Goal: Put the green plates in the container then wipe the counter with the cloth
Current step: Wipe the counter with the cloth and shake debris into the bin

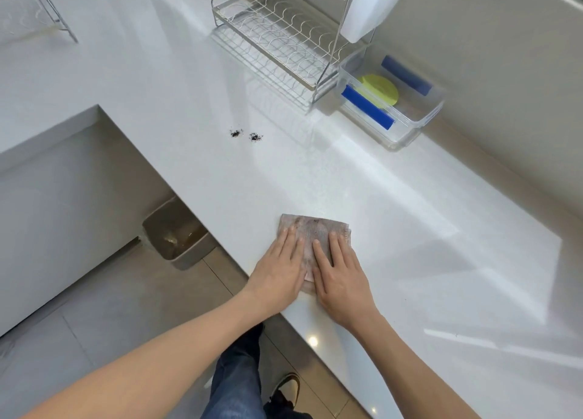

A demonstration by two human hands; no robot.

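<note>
Two hands (310, 272) press one cloth (315, 229); two crumb piles (246, 134) beyond.

Counter (315, 172) white, glossy, finely speckled. Cloth (315, 229) pale pinkish-grey with a faint woven check, stained brown in patches. Two small specks of dirt (246, 134) — black. Container (391, 137) clear plastic, two blue clips (367, 106); plates (380, 90) inside yellow-green. Dish rack (284, 49) silver wire in a grid with wavy rows; hanging cup (369, 8) translucent white. Bin (179, 235) below counter grey-brown. Floor (110, 308) grey tiles. Trouser leg (236, 377) blue denim — shoe (288, 387) black with off-white.
</note>
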